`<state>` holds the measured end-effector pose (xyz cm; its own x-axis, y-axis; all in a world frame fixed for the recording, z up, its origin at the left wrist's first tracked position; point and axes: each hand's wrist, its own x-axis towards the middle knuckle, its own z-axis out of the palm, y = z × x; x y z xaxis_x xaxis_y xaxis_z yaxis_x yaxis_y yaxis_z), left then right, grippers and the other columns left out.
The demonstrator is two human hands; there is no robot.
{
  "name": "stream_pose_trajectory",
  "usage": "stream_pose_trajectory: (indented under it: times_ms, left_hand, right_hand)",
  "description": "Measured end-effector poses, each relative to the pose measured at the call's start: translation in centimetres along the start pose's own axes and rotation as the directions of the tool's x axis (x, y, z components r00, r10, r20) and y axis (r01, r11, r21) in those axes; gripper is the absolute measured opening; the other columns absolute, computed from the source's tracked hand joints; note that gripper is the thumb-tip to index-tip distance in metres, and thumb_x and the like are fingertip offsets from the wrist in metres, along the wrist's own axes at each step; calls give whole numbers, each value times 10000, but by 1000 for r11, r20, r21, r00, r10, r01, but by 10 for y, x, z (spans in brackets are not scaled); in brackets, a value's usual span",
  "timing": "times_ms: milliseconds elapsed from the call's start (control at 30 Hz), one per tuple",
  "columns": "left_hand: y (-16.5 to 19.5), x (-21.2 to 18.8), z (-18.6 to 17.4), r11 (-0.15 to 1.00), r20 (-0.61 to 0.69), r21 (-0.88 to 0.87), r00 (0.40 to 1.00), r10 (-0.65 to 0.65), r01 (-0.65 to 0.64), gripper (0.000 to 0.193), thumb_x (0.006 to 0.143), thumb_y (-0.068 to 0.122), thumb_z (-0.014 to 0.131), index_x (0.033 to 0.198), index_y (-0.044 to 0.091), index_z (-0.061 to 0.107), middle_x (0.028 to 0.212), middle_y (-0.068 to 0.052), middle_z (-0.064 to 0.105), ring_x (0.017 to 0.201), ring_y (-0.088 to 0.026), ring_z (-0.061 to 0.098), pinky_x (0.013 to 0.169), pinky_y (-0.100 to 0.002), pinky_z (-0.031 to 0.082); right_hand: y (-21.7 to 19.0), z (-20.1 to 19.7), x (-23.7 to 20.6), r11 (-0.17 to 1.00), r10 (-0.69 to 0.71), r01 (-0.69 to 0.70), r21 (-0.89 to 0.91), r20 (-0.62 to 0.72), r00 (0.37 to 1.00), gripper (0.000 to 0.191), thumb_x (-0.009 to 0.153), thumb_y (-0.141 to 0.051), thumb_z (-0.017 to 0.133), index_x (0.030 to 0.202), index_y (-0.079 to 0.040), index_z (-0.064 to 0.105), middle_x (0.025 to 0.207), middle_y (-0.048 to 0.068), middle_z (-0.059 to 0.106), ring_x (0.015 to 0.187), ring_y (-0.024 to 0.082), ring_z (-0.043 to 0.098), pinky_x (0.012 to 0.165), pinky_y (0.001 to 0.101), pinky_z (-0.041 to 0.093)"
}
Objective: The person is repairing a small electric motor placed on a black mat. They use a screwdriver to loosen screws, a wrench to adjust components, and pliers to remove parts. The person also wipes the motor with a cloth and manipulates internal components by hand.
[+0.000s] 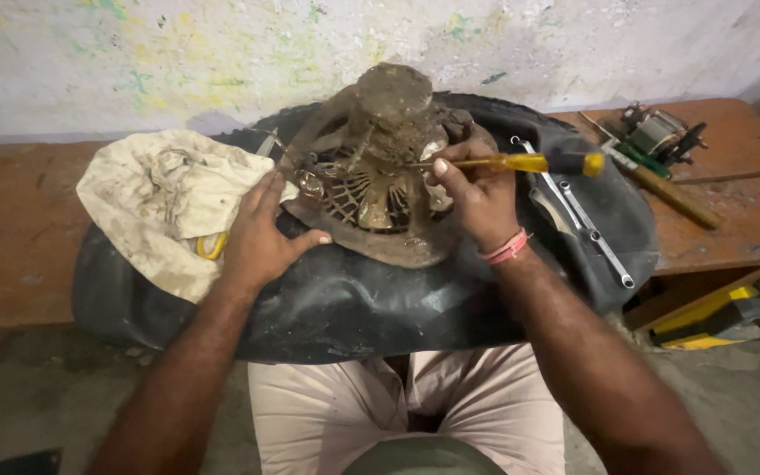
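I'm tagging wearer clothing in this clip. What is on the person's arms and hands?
Both forearms are bare, with no sleeves in view and no gloves. The right hand has a pink band around its wrist. The left hand and its wrist wear nothing.

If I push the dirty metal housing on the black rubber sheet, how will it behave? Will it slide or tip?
The housing looks like rigid, rusty metal, so probably stiff and rather heavy for its size. It rests on the soft rubber sheet, which likely grips it, so sliding seems unlikely. The left hand braces its rim while the right hand works a screwdriver, suggesting it may rock.
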<state>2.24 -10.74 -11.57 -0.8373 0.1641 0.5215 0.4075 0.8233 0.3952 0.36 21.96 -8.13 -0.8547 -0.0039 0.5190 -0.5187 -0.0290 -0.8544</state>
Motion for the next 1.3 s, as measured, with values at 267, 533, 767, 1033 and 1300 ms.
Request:
stream_pose_trajectory:
  times_ms: [267,533,767,1033,1300]
  left_hand:
    - [14,2,-10,980,-168,-29,967,190,-198,964,771,488,878,1463,-68,499,1491,-254,519,1379,-429,479,1158,-490,400]
    - [106,43,-7,928,-226,-60,911,345,-367,283,984,270,718,1147,43,676,1039,-166,725,894,-367,714,754,-447,576]
    - [153,91,19,948,-17,189,964,264,-256,239,948,319,676,912,85,650,808,-137,713,668,-377,696,577,-495,552]
    - [146,100,19,874,77,396,958,275,-282,107,903,138,642,1001,96,640,869,-114,713,676,-327,715,541,-460,557]
    - [138,87,10,837,57,243,868,493,-491,330,912,102,652,1236,58,695,1213,-216,622,1076,-336,610,918,-496,510]
  right_hand:
    - [9,-33,-27,951,30,-8,308,-65,997,91,1040,-61,629,1103,-18,680,973,78,725,874,183,699,794,321,566]
    - [16,-47,-49,738,-333,201,-644,-88,939,77,1008,-75,690,1064,-23,698,1016,154,735,905,277,729,796,330,546]
    - [28,-52,-39,768,-319,162,-620,-151,936,107,982,-75,728,1069,-23,694,982,147,747,839,271,742,746,331,555]
    - [30,-54,-39,803,-264,150,-577,-118,957,102,979,-50,714,1070,-11,689,972,156,746,838,250,747,743,323,561]
    - [31,-53,-38,822,-226,125,-556,-117,967,121,957,-54,713,1061,0,684,982,157,748,834,243,748,749,317,563]
